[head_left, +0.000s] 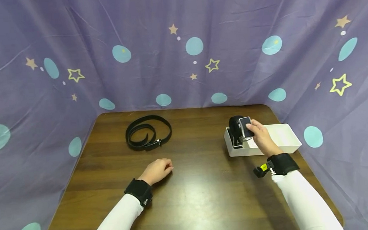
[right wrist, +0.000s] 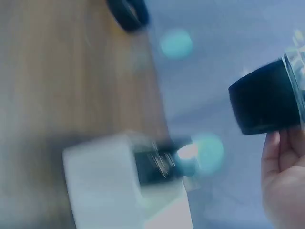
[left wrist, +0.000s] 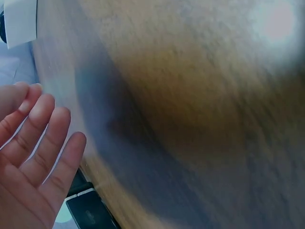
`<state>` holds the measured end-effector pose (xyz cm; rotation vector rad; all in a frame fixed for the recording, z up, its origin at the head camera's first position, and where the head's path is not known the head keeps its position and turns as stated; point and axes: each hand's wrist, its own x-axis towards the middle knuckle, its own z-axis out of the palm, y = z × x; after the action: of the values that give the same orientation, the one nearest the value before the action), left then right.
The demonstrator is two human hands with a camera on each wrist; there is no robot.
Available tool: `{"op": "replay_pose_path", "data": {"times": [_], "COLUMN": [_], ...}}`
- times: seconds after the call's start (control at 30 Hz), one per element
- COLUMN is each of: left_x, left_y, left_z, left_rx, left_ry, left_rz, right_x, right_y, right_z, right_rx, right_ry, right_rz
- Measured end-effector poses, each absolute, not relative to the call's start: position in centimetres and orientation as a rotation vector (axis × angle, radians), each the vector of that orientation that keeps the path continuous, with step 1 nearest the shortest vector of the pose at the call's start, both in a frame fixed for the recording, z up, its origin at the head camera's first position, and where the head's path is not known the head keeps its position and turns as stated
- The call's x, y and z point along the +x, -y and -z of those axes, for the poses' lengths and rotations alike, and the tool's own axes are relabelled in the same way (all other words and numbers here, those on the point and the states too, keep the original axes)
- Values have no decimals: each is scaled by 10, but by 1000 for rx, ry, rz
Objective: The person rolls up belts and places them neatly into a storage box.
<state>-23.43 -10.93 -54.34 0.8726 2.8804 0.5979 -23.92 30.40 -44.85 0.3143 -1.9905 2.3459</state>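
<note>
One rolled black belt (right wrist: 263, 99) sits clamped in the right hand (head_left: 261, 136) above a white box (head_left: 249, 152); left hand (head_left: 157, 171) just chills, fingers loose.

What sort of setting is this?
Probably a makeshift recording booth: patterned purple cloth hangs behind and beside a wood-grain table, and black wrist straps, one bearing a small device, suggest capture gear.

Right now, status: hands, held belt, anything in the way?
Left hand empty, fingers relaxed. Right hand grips black belt by its buckle, above white box. Dark item occupies box's left end.
</note>
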Motion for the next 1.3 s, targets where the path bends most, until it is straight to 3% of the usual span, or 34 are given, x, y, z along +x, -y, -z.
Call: {"op": "replay_pose_path", "data": {"times": [0.23,0.43,0.7,0.87,1.03,1.3], "left_x": [-231,-229,-226,-224,-225,-225], "left_y": [112,110,106,106,105,106], "left_z": [547,549,546,547,547,547], "left_rx": [897,891,874,886,898,905], "left_ry": [-2884,-2888,-2862,-2853,-2859,-2856], "left_rz": [-602,-588,-615,-616,-621,-622], "right_x": [-260,-262,-260,-262,-268,-282], "right_y": [-345,-361,-378,-382,-377,-386], "right_z": [465,484,485,500,499,503], "right_rx": [-67,-213,-235,-307,-146,-16], "right_ry": [2142,2310,2238,2628,3027,3075], "right_rz": [-2196,-2039,-2135,-1797,-1489,-1442]}}
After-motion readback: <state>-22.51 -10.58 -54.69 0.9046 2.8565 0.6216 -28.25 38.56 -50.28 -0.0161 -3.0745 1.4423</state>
